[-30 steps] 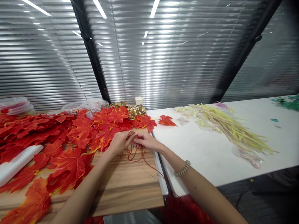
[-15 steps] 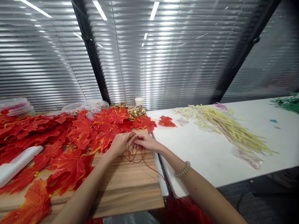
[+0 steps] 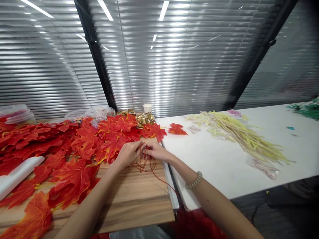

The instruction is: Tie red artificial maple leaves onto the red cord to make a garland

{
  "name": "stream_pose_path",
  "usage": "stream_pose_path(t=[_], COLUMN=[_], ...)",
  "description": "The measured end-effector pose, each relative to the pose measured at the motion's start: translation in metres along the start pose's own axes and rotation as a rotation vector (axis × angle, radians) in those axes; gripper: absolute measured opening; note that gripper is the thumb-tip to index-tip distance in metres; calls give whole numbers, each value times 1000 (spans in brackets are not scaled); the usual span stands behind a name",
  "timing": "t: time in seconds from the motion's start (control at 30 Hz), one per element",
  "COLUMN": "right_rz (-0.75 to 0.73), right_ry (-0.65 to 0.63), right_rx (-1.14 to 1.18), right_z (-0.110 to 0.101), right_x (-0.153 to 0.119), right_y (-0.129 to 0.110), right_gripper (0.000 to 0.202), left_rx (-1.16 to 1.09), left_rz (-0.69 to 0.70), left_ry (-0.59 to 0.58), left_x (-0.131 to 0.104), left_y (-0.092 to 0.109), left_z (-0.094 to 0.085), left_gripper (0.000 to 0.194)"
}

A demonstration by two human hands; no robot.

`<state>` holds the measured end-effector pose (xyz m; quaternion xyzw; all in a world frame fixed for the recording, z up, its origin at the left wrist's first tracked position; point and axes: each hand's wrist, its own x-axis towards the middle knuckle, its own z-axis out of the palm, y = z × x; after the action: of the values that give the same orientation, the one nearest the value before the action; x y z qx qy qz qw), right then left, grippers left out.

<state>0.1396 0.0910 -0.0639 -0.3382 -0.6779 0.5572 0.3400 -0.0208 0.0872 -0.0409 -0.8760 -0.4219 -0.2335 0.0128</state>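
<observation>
Thin red cord (image 3: 159, 178) hangs in tangled loops below both hands, and one strand trails down over the table's edge to the lower right. My left hand (image 3: 130, 153) is closed, its fingertips pinching the cord. Beside it my right hand (image 3: 156, 151) pinches the same cord, with fingers curled and a beaded bracelet (image 3: 194, 181) on the forearm. The two hands nearly touch above the wooden table (image 3: 134, 199). Just behind and left of them lie red artificial maple leaves (image 3: 113, 144).
A white table (image 3: 199, 159) adjoins on the right, bearing one leaf (image 3: 177, 129) and bundled yellow stems (image 3: 244, 132). Gold packets (image 3: 145, 119), a paper cup (image 3: 148, 108) and clear plastic bags (image 3: 99, 113) stand at the back. At left lies a white block (image 3: 21, 176).
The cord loops under my hands have shifted and narrowed. Both hands stay in nearly the same place, still holding the cord.
</observation>
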Motion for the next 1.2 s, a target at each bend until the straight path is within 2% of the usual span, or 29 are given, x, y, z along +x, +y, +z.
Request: stream_pose_path(t=[0.53,1.2], right_rz=[-2,-40], right_ry=[27,13], right_rx=[-98,-100], right_z=[1,0], right_x=[-1,-3], right_y=[-2,-3], right_gripper=[10,10], left_rx=[17,61], left_rz=[-3,-30], left_ry=[-16,-73], left_x=[0,0], left_y=[1,3], left_z=[2,3], left_gripper=[28,27])
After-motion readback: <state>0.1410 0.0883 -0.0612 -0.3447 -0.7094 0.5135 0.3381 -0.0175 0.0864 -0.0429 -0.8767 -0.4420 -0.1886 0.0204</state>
